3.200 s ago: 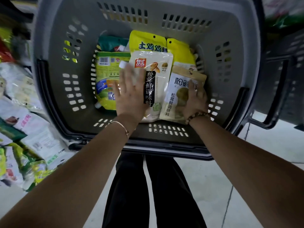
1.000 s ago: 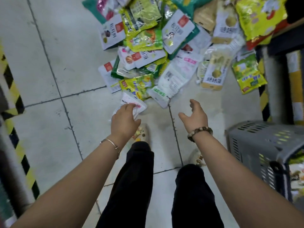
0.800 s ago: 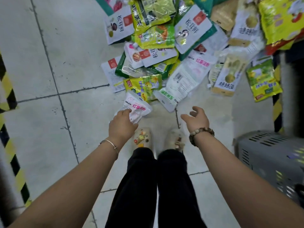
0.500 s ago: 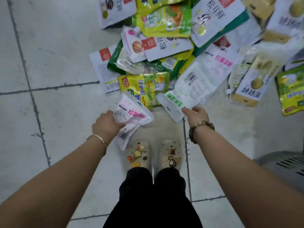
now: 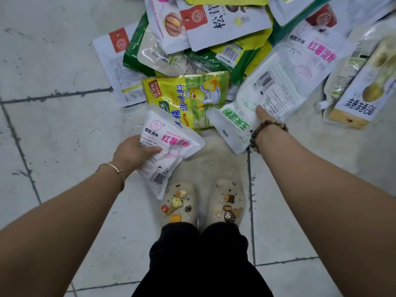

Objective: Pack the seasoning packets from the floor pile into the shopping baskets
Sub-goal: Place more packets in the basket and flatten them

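Left hand [image 5: 132,153] still pinching pink-lettered packet [image 5: 171,146], thumb on top, right hand [image 5: 264,116] now gripping green-lettered packet [image 5: 235,118] at pile [image 5: 214,46] edge, fingers tucked underneath

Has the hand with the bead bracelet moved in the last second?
Yes. The right hand went forward to the floor pile: before, it hung short of the white packet with green lettering, and now it grips that packet.

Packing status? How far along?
Done: cannot tell, no basket in view. In hand: left hand grips a white pink-lettered packet; right hand grips a white green-lettered packet. Left: the yellow-green chicken-print packet and many others in the floor pile.
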Demonstrator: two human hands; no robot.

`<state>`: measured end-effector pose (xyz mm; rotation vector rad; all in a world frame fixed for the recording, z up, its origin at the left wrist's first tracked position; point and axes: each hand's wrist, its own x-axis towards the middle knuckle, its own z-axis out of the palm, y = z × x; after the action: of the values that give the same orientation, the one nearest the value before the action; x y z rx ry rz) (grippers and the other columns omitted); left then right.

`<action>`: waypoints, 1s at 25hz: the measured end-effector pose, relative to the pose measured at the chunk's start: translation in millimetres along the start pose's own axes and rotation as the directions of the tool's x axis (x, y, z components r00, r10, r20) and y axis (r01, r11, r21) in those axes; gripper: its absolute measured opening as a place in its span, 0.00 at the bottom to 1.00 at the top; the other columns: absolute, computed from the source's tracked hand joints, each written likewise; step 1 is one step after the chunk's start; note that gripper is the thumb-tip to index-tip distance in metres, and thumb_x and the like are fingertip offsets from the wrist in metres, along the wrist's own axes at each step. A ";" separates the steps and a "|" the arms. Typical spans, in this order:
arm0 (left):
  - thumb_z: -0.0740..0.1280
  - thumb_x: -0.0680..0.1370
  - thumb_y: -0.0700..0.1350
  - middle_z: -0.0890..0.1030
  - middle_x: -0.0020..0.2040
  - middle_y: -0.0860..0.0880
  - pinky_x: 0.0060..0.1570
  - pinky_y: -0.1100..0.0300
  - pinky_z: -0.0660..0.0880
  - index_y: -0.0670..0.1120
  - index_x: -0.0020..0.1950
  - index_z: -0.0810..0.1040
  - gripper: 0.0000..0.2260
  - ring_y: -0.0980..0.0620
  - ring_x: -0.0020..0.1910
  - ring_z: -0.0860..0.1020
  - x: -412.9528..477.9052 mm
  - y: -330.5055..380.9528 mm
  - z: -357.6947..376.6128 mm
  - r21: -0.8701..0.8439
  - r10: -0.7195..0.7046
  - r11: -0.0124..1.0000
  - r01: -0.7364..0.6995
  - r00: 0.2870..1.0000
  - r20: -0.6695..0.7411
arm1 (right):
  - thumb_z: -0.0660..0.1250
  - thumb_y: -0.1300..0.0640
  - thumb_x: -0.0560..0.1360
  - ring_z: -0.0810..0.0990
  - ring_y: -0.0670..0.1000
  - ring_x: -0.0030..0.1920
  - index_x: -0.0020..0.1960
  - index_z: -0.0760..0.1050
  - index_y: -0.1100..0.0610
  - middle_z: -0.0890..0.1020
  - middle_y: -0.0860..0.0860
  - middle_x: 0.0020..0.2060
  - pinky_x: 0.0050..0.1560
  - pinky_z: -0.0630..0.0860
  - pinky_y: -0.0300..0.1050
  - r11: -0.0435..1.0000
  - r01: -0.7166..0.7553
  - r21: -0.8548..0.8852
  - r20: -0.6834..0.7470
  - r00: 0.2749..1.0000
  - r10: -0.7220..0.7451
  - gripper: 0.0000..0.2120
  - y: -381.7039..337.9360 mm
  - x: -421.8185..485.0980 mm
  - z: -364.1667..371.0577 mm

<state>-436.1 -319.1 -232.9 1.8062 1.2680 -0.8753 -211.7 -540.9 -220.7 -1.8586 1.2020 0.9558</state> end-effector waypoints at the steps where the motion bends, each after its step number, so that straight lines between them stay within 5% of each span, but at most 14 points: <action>1: 0.73 0.71 0.53 0.83 0.51 0.46 0.45 0.59 0.69 0.51 0.49 0.81 0.11 0.49 0.43 0.77 -0.6 -0.6 -1.0 -0.048 0.024 0.999 -0.024 1.000 -0.006 | 0.61 0.42 0.76 0.76 0.53 0.61 0.69 0.65 0.59 0.76 0.50 0.62 0.58 0.75 0.47 0.999 -0.007 0.049 0.056 0.998 0.004 0.28 1.7 2.5 1.1; 4: 0.71 0.74 0.50 0.84 0.51 0.45 0.45 0.60 0.68 0.48 0.52 0.83 0.10 0.49 0.44 0.77 -7.0 2.5 -1.7 -0.079 0.074 0.994 -0.079 0.996 -0.057 | 0.59 0.46 0.78 0.72 0.55 0.63 0.69 0.65 0.59 0.73 0.53 0.63 0.58 0.72 0.45 1.000 0.014 -0.014 0.169 0.986 -0.012 0.25 4.1 5.9 2.8; 7: 0.69 0.76 0.49 0.83 0.52 0.43 0.47 0.58 0.69 0.47 0.55 0.83 0.11 0.44 0.50 0.79 -14.9 7.5 -4.3 0.016 0.142 0.990 -0.141 0.988 -0.053 | 0.64 0.42 0.74 0.79 0.52 0.51 0.57 0.74 0.58 0.80 0.51 0.52 0.51 0.76 0.45 0.998 -0.020 -0.053 0.050 0.998 0.023 0.21 6.4 -2.7 -1.6; 11: 0.67 0.77 0.49 0.83 0.51 0.42 0.47 0.56 0.71 0.46 0.55 0.82 0.11 0.41 0.52 0.78 -40.1 15.1 -22.2 0.060 0.182 0.983 -0.176 0.976 -0.122 | 0.63 0.53 0.77 0.72 0.53 0.64 0.69 0.64 0.59 0.71 0.52 0.67 0.51 0.70 0.40 0.998 0.005 0.059 0.136 0.991 -0.013 0.23 18.5 -24.1 -24.7; 15: 0.67 0.77 0.48 0.83 0.50 0.41 0.49 0.56 0.72 0.44 0.53 0.82 0.11 0.42 0.51 0.79 -85.7 35.9 -49.1 -0.014 0.180 0.983 -0.185 0.969 -0.171 | 0.65 0.60 0.76 0.76 0.52 0.56 0.61 0.73 0.60 0.77 0.54 0.61 0.43 0.68 0.30 0.975 0.181 -0.132 0.000 0.983 -0.183 0.15 25.4 -81.4 -64.2; 19: 0.70 0.73 0.49 0.84 0.49 0.44 0.52 0.56 0.74 0.47 0.51 0.83 0.09 0.46 0.52 0.81 -150.5 71.0 -76.8 -0.146 0.244 0.954 -0.261 0.962 -0.123 | 0.67 0.64 0.74 0.75 0.50 0.49 0.58 0.75 0.60 0.80 0.54 0.56 0.51 0.70 0.40 0.979 0.199 -0.033 0.049 0.979 -0.198 0.13 40.3 -155.6 -112.0; 22: 0.68 0.67 0.54 0.85 0.46 0.46 0.55 0.44 0.76 0.53 0.44 0.83 0.09 0.46 0.50 0.82 -199.5 101.2 -99.3 -0.335 0.240 0.913 -0.235 0.970 -0.025 | 0.67 0.64 0.74 0.77 0.53 0.52 0.59 0.76 0.61 0.79 0.54 0.55 0.55 0.73 0.44 0.984 0.142 0.103 0.058 0.987 -0.149 0.14 45.2 -207.4 -148.8; 25: 0.68 0.67 0.53 0.85 0.44 0.48 0.54 0.43 0.77 0.56 0.39 0.83 0.06 0.46 0.48 0.82 -246.8 128.2 -120.7 -0.341 0.289 0.899 -0.275 0.957 -0.010 | 0.68 0.61 0.74 0.79 0.54 0.50 0.56 0.77 0.58 0.80 0.54 0.52 0.56 0.75 0.48 0.969 0.062 0.240 0.055 0.995 -0.077 0.11 51.0 -251.4 -187.1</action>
<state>-368.3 -353.1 60.7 1.6302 1.0230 -0.4929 -295.3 -615.4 76.4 -1.6570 1.1508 0.7898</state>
